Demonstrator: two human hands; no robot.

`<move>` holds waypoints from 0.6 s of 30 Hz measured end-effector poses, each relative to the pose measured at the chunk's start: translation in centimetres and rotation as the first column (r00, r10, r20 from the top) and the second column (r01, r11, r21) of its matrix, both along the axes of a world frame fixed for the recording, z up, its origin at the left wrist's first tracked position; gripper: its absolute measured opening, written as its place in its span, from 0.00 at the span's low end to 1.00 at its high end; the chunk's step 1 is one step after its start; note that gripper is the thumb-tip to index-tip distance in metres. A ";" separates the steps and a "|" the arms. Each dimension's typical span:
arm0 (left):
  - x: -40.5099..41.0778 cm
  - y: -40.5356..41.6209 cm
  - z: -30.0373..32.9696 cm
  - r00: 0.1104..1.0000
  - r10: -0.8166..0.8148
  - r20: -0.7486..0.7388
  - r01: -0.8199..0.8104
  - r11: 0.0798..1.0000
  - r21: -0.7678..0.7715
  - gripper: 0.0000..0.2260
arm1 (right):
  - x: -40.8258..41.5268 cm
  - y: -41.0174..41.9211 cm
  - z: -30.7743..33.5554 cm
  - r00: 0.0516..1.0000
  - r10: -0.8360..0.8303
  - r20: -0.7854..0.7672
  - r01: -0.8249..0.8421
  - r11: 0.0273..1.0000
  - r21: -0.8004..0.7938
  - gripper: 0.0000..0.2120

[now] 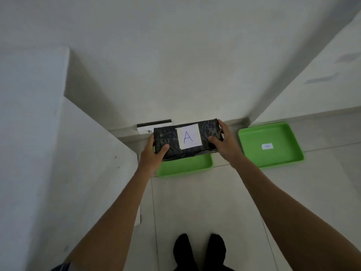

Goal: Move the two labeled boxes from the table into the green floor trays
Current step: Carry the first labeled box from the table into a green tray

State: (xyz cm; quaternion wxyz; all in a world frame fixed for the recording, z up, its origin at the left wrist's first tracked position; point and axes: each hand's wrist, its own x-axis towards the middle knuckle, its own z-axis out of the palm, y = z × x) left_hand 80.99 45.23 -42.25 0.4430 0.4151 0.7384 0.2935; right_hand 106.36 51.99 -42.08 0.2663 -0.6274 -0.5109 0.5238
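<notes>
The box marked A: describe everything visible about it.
The box is a dark oblong, apparently wrapped in scribble-patterned black material, with a white paper label bearing a handwritten blue A on top. Held level, left hand and right hand gripping its ends, it hangs over the left green tray.

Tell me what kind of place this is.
Probably a bare indoor room set up for a sorting exercise, not a lived-in space: plain white walls, a pale tiled floor, and two green trays laid out by the wall.
</notes>
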 end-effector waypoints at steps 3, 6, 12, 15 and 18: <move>-0.8 1.6 -9.1 1.000 0.006 -0.017 -0.007 0.999 -0.036 0.31 | -0.1 2.1 -11.1 0.999 0.035 0.018 -0.034 0.999 -0.019 0.40; -1.1 2.7 -18.6 1.000 0.008 -0.008 -0.009 0.997 -0.083 0.32 | -1.2 3.0 -19.1 0.997 0.044 0.068 -0.042 0.999 -0.022 0.39; -1.4 4.2 -33.9 0.999 0.029 -0.015 -0.031 0.989 -0.145 0.35 | -2.7 4.8 -34.6 0.986 0.091 0.139 -0.086 0.995 -0.045 0.39; -1.3 4.9 -39.0 0.998 0.063 -0.025 -0.066 0.984 -0.164 0.34 | -3.3 5.1 -40.1 0.983 0.106 0.151 -0.099 0.994 -0.055 0.39; -0.9 4.9 -41.6 0.995 0.077 -0.070 -0.087 0.982 -0.165 0.34 | -4.1 4.9 -42.7 0.975 0.110 0.193 -0.101 0.993 -0.057 0.38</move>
